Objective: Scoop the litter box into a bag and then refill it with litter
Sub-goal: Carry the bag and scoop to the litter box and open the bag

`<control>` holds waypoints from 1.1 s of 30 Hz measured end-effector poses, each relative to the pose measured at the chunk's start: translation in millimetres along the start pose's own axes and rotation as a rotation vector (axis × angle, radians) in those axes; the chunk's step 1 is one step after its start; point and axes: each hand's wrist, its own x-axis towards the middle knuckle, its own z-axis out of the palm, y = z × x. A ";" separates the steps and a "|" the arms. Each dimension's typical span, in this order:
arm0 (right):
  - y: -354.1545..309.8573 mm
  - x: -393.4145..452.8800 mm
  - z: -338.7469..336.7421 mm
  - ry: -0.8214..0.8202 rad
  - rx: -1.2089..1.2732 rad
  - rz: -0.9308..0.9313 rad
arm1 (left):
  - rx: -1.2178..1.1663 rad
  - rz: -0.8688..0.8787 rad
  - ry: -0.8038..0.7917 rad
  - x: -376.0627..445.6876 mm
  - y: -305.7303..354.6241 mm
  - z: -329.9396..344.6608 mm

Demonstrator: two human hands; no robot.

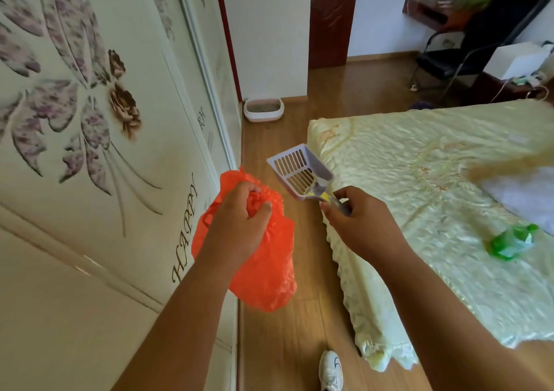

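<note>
While the left hand (239, 219) clutches the bag (263, 270), the right hand (359, 219) beside it grips the scoop (299, 171) handle; the box (263, 109) sits well beyond both.

Only real way through is the strip of wood floor (269, 138) between the wardrobe doors (90, 150) on the left and the bed (419, 180) on the right. It's pretty narrow. The bed's near corner and frilly edge stick into it on the right. Far end of the strip, the litter box (263, 109) sits in the corner against the white wall, right beside the wardrobe's far edge. Past the bed's far edge the floor opens up toward a black chair (449, 57).
</note>
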 end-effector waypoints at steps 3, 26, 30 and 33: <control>7.4 42.0 -7.7 -0.023 0.020 -0.009 | 0.041 -0.027 0.037 35.5 10.4 8.9; 40.4 283.9 -49.7 -0.031 0.006 0.106 | -0.076 -0.045 -0.016 290.4 52.9 88.3; 23.0 343.8 -36.7 0.002 -0.021 0.114 | -0.073 -0.041 -0.047 358.3 46.9 76.6; 5.6 393.3 -24.7 0.013 -0.039 0.127 | -0.076 -0.033 -0.049 412.2 43.7 60.8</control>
